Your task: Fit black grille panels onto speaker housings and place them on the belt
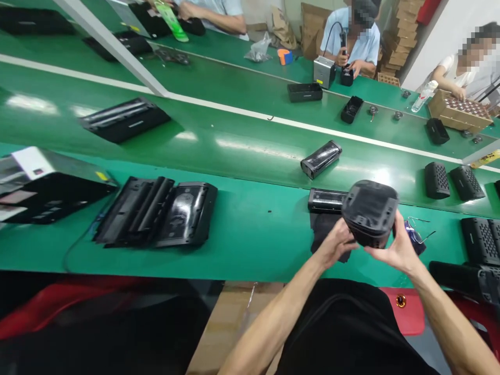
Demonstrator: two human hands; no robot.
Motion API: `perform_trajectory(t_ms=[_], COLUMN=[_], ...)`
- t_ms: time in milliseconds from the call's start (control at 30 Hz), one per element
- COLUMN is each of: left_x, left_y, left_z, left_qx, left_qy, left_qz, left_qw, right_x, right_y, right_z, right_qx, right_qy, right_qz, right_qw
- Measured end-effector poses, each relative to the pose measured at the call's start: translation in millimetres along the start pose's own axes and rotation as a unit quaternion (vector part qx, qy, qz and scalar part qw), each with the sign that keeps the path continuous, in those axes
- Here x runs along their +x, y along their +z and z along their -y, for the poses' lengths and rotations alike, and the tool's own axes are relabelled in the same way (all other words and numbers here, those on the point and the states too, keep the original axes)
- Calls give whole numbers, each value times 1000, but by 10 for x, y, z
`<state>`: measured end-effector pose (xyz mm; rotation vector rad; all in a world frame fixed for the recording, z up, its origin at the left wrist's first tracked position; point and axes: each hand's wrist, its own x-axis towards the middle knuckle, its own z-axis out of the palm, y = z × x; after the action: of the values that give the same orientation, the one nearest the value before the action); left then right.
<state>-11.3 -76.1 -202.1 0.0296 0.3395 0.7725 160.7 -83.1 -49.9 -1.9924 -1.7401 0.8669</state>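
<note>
A black boxy speaker [371,208] is raised over the front bench, its rounded end face turned up toward me. My right hand [398,250] grips it from the right, thumb spread under its lower edge. At its lower left side, my left hand [338,242] has curled fingers against it, some of them hidden. Behind my hands lies another black speaker [326,200] with a glossy film on its side. A dark cloth [322,229] is partly covered by my left hand. Eyeglasses [420,234] rest on a dark blue item just right of my right hand.
Left on the green bench [250,239] are several black panels [136,213] and a metal-cased device [58,182]. A speaker [322,159] lies on the green belt [234,135]; more speakers [482,239] stand at right. Co-workers [351,41] sit across. A white post [113,47] slants at upper left.
</note>
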Motion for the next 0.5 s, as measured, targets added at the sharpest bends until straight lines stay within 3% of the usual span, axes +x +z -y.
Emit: perform_trajectory(t_ms=[100,200,333,433,500], left_x=[-62,-89,-216,-399,-513], left_y=[-71,-46,-2,-35,-65], left_z=[-343,-548,-476,-413,-407], left_qx=[126,242,261,250,250], left_qy=[101,103,108,126,118], left_qz=[-29,6,-21,-42,-48], left_qw=[986,965,959,959,960], right_x=[41,41,-110,-379,-587], right_y=[-262,-389,-454,-487,-451], right_z=[56,74,-16,-142,-199], right_qx=[-174,-260,-195,-68,24], right_qy=[-26,-37,-18,57,109], right_qz=[56,139,153,108,89], right_qw=[983,955,969,990,990])
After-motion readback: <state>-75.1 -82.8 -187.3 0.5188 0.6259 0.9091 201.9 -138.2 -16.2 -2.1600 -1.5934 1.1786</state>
